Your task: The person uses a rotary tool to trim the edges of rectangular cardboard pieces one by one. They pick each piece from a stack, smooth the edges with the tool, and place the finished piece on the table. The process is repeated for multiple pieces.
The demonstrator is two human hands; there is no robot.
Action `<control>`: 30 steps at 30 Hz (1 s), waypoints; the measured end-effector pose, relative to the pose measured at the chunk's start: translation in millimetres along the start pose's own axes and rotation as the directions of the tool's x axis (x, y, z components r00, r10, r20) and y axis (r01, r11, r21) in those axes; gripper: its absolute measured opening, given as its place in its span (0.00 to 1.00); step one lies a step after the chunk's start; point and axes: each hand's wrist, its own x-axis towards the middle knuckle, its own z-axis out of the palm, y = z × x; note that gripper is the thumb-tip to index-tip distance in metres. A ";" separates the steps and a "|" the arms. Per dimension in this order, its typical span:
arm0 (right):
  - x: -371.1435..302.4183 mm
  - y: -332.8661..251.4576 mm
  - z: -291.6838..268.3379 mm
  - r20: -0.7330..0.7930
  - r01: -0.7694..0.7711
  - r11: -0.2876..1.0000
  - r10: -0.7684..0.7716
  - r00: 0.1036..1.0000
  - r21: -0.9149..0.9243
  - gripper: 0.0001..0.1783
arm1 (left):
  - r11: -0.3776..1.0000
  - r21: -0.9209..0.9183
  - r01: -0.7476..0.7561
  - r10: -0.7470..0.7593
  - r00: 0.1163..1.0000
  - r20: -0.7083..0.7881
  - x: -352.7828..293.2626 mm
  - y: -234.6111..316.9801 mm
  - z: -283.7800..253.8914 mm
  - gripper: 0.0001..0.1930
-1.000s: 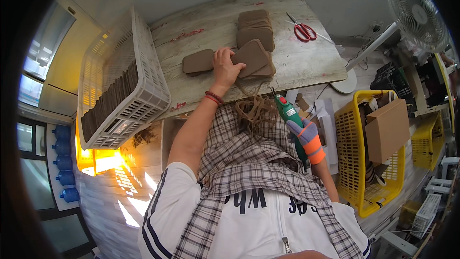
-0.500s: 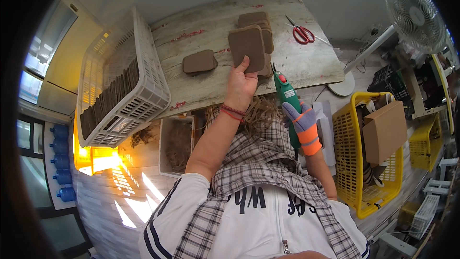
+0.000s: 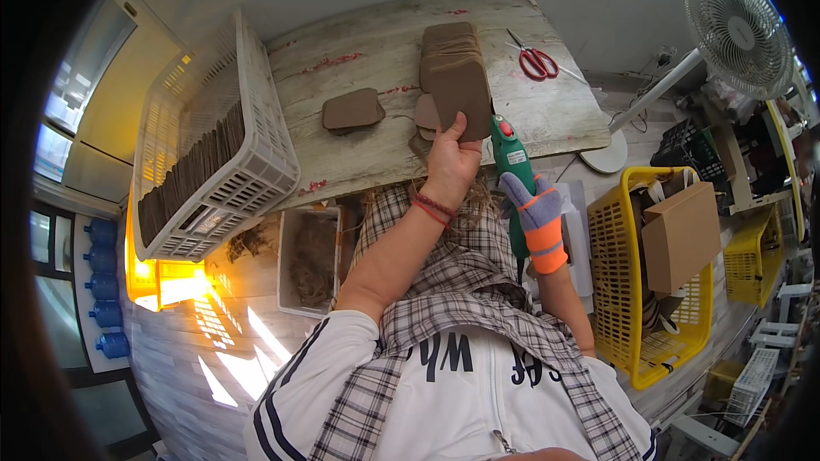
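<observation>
Your left hand [image 3: 451,164] pinches the brown pad [image 3: 463,102] between its fingers, near the bench's [image 3: 363,149] front edge; your gloved right hand [image 3: 536,209] grips the green power tool [image 3: 515,156] alongside. Tip contact's unclear. Best hold pad steady, fingers clear.

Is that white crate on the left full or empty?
Neither: the white crate looks partly filled. Brown pieces stand on edge in a row inside, with bare slotted wall showing above them.
</observation>
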 end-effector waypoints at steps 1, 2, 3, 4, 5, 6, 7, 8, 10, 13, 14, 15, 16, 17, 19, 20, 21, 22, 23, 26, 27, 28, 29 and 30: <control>0.3 -1.0 -0.1 -0.007 0.003 1.000 -0.003 1.000 -0.009 0.16 | 1.000 0.011 0.003 -0.003 1.000 0.002 -2.5 -2.4 -0.2 0.19; 0.8 -2.3 0.0 -0.016 0.028 1.000 -0.028 0.999 -0.001 0.15 | 1.000 0.022 0.006 -0.006 1.000 0.005 -4.6 -4.4 -0.8 0.19; 1.4 -3.8 0.3 -0.024 0.053 0.999 -0.053 0.998 0.007 0.15 | 1.000 0.026 0.017 -0.018 1.000 0.021 -5.6 -5.8 -3.9 0.19; 2.0 -5.0 0.6 -0.032 0.078 0.997 -0.078 0.996 0.014 0.14 | 0.999 0.030 0.028 -0.029 0.999 0.037 -6.1 -7.1 -8.3 0.19; 2.7 -5.9 0.2 -0.035 0.065 0.998 -0.064 0.997 0.013 0.14 | 0.999 0.035 0.038 -0.040 0.998 0.052 -7.0 -8.2 -11.9 0.19; 3.5 -7.0 -1.3 -0.040 0.052 0.999 -0.051 0.998 0.012 0.14 | 0.997 0.045 0.055 -0.057 0.997 0.047 -9.4 -9.5 -13.0 0.19; 4.5 -7.6 -2.8 -0.044 0.039 0.999 -0.038 0.998 0.011 0.14 | 0.996 0.055 0.071 -0.074 0.996 0.041 -12.3 -10.6 -14.2 0.20; 5.9 -7.2 -4.1 -0.045 0.045 0.999 -0.045 0.998 0.009 0.14 | 0.994 0.065 0.087 -0.090 0.995 0.034 -14.6 -11.3 -15.3 0.20; 8.6 -6.5 -7.3 -0.047 0.060 0.998 -0.060 0.997 0.006 0.14 | 0.993 0.091 0.081 -0.081 0.997 0.000 -16.3 -11.9 -19.0 0.20; 10.2 -8.2 -12.8 -0.023 0.019 1.000 -0.019 1.000 0.004 0.15 | 0.980 0.184 0.080 -0.090 0.995 0.046 -17.8 -5.3 -25.7 0.20; 10.0 -9.0 -14.3 -0.019 0.015 1.000 -0.015 1.000 0.003 0.15 | 0.971 0.224 0.079 -0.099 0.992 0.078 -18.3 -0.5 -27.4 0.20; 9.4 -10.1 -15.7 -0.015 0.009 1.000 -0.009 1.000 0.002 0.16 | 0.965 0.253 0.072 -0.093 0.993 0.074 -18.9 3.8 -28.5 0.19; 8.5 -11.6 -17.1 -0.010 0.004 1.000 -0.004 1.000 0.001 0.16 | 0.957 0.282 0.064 -0.088 0.994 0.071 -19.5 8.5 -29.6 0.18; 6.7 -15.0 -18.5 0.002 -0.003 0.999 0.003 1.000 -0.039 0.16 | 0.949 0.311 0.057 -0.082 0.994 0.068 -19.9 14.0 -30.6 0.18; 2.1 -20.7 -22.1 0.026 -0.018 0.993 0.022 0.999 -0.117 0.16 | 0.910 0.413 0.045 -0.100 0.989 0.111 -19.3 30.5 -32.9 0.17; 1.5 -19.7 -25.7 0.046 -0.025 0.988 0.032 0.998 -0.149 0.17 | 0.886 0.462 0.038 -0.111 0.985 0.132 -18.1 38.8 -33.9 0.17; 0.8 -18.4 -29.7 0.065 -0.030 0.983 0.043 0.997 -0.182 0.17 | 0.873 0.488 0.025 -0.108 0.984 0.142 -16.3 46.8 -34.9 0.16; 0.3 -17.1 -33.4 0.085 -0.036 0.976 0.055 0.995 -0.213 0.18 | 0.832 0.554 0.023 -0.124 0.982 0.145 -15.8 56.1 -33.3 0.17; -0.5 -16.3 -36.5 0.105 -0.034 0.974 0.059 0.993 -0.226 0.18 | 0.786 0.618 0.020 -0.140 0.979 0.146 -16.0 66.2 -30.1 0.18; -2.5 -12.0 -40.2 0.161 -0.020 0.964 0.065 0.985 -0.266 0.19 | 0.634 0.773 -0.031 -0.144 0.977 0.157 -13.8 90.2 -24.9 0.18; -3.6 -9.6 -40.6 0.169 -0.016 0.960 0.066 0.983 -0.278 0.20 | 0.582 0.813 -0.028 -0.174 0.972 0.159 -13.1 98.1 -22.5 0.18; -5.0 -7.8 -40.8 0.178 -0.012 0.957 0.066 0.982 -0.290 0.20 | 0.527 0.849 -0.028 -0.205 0.966 0.158 -13.9 104.1 -20.0 0.17; -7.9 -8.2 -38.7 0.170 -0.015 0.952 0.070 0.983 -0.305 0.20 | 0.496 0.868 -0.024 -0.213 0.966 0.148 -16.1 107.9 -16.8 0.17; -11.1 -9.8 -34.5 0.164 -0.017 0.947 0.073 0.984 -0.320 0.20 | 0.463 0.886 -0.021 -0.220 0.966 0.138 -18.1 111.3 -12.9 0.17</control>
